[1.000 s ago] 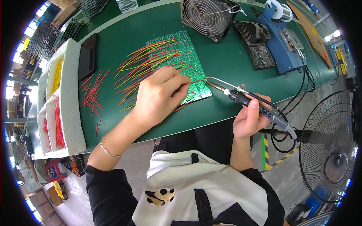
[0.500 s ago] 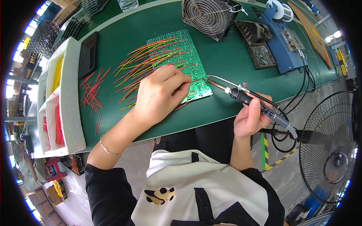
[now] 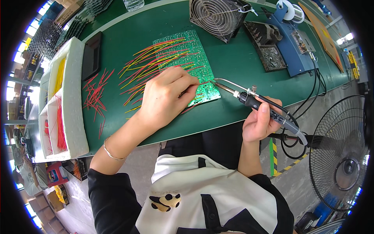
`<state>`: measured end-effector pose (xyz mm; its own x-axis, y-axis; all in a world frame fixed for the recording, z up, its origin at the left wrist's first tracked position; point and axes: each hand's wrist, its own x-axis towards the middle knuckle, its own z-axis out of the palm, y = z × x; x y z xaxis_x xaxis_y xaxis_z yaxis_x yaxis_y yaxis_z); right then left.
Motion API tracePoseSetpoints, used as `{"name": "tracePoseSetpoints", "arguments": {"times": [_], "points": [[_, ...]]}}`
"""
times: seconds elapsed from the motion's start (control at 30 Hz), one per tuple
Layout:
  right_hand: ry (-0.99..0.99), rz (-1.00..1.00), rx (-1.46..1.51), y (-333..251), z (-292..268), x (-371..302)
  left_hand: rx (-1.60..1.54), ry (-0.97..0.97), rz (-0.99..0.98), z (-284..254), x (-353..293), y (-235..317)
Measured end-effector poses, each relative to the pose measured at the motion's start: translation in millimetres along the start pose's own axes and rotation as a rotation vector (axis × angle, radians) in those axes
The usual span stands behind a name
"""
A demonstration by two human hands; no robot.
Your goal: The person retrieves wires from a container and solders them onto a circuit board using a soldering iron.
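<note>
My left hand [image 3: 169,95] rests over the lower left part of a green circuit board [image 3: 200,54], thumb and fingers pinched on a red wire [image 3: 205,82] whose end lies on the board. In my right hand [image 3: 260,123] is a soldering iron [image 3: 255,103] with a thin metal feed tube beside its tip. The tip meets the board's right edge, at the end of the red wire. Rows of red and yellow wires [image 3: 146,64] stick out leftward from the board. Some of them pass beneath my left hand, which hides part of the board.
Loose red wires [image 3: 97,93] lie left of the board, near a black tray [image 3: 92,56] and a white foam box [image 3: 80,128] of wires. Behind stand a small fan [image 3: 216,17], an iron stand [image 3: 267,46] and a blue solder feeder [image 3: 292,50]. A large fan [image 3: 343,156] is at right.
</note>
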<state>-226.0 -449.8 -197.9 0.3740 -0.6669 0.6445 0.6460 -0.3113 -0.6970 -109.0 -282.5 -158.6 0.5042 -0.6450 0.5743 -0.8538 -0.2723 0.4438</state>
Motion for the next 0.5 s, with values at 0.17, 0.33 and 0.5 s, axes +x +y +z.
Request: {"name": "tracePoseSetpoints", "arguments": {"times": [0.17,0.33,0.5], "points": [[-0.019,-0.024,-0.049,0.5,-1.9,-0.2,0.01,-0.004,0.002,-0.3,-1.2,-0.8],[0.006,-0.027,-0.047,0.1,-2.3,-0.8,0.01,0.009,-0.005,1.3,-1.8,-0.9],[-0.001,0.01,-0.024,-0.4,-2.4,-0.1,0.017,0.022,-0.004,1.8,-1.4,-0.8]]}}
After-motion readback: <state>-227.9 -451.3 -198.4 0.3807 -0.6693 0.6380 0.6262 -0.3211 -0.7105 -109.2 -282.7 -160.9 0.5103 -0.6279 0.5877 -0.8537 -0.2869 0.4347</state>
